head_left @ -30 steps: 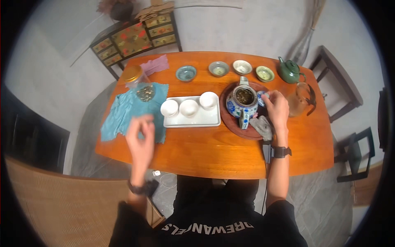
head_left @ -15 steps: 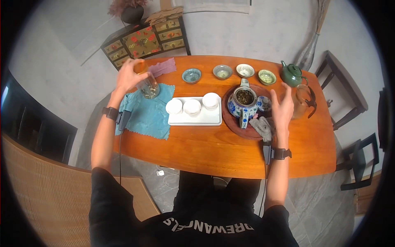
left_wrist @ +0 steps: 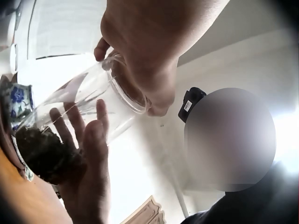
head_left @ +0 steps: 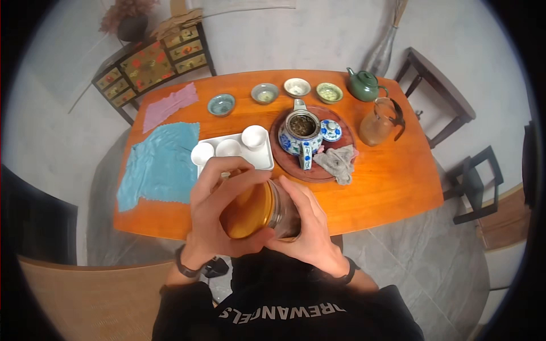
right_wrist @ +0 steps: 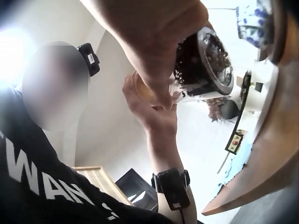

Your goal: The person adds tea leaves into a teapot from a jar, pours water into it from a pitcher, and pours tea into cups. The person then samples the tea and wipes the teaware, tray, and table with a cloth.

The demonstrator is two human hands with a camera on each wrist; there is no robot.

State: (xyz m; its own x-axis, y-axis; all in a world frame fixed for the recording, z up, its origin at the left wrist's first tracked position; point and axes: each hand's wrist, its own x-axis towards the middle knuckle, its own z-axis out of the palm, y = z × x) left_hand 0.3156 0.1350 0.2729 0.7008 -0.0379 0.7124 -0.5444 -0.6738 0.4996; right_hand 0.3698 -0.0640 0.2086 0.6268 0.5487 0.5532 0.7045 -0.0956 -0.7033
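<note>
A crumpled light-blue cloth (head_left: 158, 163) lies on the left of the orange wooden table (head_left: 387, 187). Near the table's front edge, the left hand (head_left: 219, 213) curls around the gold metal lid (head_left: 245, 210) of a clear glass jar of dark tea leaves (head_left: 284, 210), held tilted above the table; the right hand (head_left: 304, 227) wraps the jar's body. Further right, an open blue-and-white porcelain teapot (head_left: 300, 132) sits on a round wooden tray (head_left: 341, 170).

On the table (head_left: 392, 187), a tray (head_left: 264, 162) with 3 cups (head_left: 228, 148) lies between a cloth (head_left: 159, 165) on its left and a round board (head_left: 296, 167) on its right. A teapot (head_left: 301, 131) stands on the board. Behind them runs a row of 4 bowls (head_left: 265, 92). A jar (head_left: 267, 210) is nearest the person, between the left hand (head_left: 219, 210) and the right hand (head_left: 304, 227).
</note>
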